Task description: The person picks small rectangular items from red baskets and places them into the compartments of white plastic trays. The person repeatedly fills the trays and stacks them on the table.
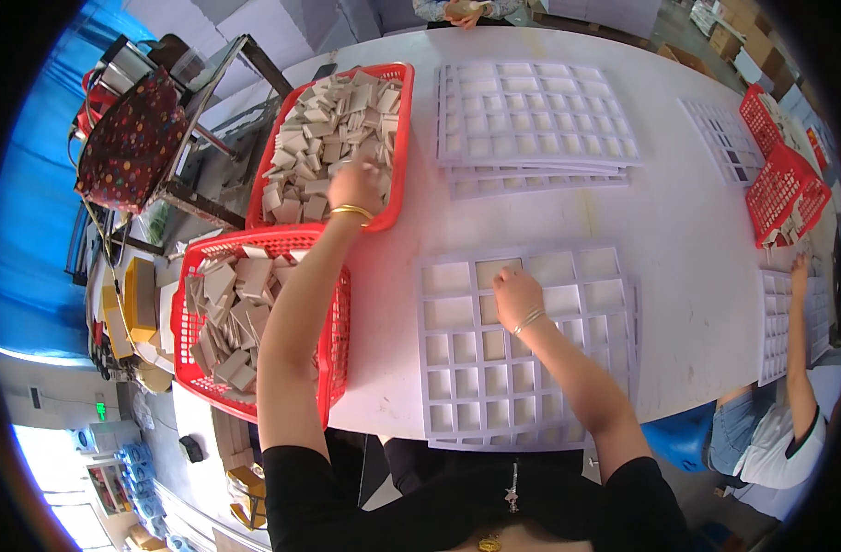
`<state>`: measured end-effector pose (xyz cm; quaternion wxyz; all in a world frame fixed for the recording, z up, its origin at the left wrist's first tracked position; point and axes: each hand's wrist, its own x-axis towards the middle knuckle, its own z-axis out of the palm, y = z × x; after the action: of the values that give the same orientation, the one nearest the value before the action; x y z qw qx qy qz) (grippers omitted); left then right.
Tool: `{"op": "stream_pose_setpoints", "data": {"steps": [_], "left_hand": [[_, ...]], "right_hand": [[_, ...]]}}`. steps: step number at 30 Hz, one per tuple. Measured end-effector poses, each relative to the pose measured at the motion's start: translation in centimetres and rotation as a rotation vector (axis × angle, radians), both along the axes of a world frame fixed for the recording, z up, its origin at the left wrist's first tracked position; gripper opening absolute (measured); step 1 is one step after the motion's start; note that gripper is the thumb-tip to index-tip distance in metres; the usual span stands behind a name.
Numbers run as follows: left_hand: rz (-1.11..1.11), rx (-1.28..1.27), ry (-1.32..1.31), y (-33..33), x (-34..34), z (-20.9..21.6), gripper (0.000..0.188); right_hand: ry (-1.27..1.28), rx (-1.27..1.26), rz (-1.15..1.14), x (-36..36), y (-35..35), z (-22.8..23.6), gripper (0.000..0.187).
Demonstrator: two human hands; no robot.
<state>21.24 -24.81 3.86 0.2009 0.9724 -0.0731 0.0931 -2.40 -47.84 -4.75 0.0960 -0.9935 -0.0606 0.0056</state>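
So the biggest thing here is the white worktop (384, 304), running nearly the whole width. Front and centre is the white front tray (442, 311), a grid of cells, with at least one more under it. Behind that is a back stack (531, 115), at least three trays deep by the look of the edges.

Red baskets, I count four: the near basket (336, 359) and far basket (408, 101) on the left, plus two side baskets (789, 193) over on the right.

Right hand (517, 299) is on the front tray's top row, fingers (505, 276) bent and bunched close over the second cell from the left; can't tell if they're gripping anything. Left hand (354, 189) is down in the far basket among the pieces (296, 143), fingers blurred, so no clue how wide they are or what they hold.

Both left baskets are heaped with pieces, too many to count. Three tan ones show in the front tray, one above the other. Writing-wise, there's a tiny green sign (100, 408) at far left, too small to read.
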Motion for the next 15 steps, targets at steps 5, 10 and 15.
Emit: {"op": "stream_pose_setpoints", "data": {"steps": [5, 10, 15], "left_hand": [[0.275, 0.316, 0.162, 5.8, 6.9, -2.0, 0.041], [0.119, 0.655, 0.476, 3.8, 8.8, -2.9, 0.075], [0.1, 0.659, 0.435, 4.8, 11.3, -5.8, 0.076]], "right_hand": [[-0.047, 0.064, -0.015, 0.0, -0.2, -0.4, 0.023], [-0.054, 0.111, 0.0, 0.0, -0.9, -0.2, 0.021], [-0.116, 0.146, 0.0, -0.3, -1.1, -0.1, 0.017]]}}
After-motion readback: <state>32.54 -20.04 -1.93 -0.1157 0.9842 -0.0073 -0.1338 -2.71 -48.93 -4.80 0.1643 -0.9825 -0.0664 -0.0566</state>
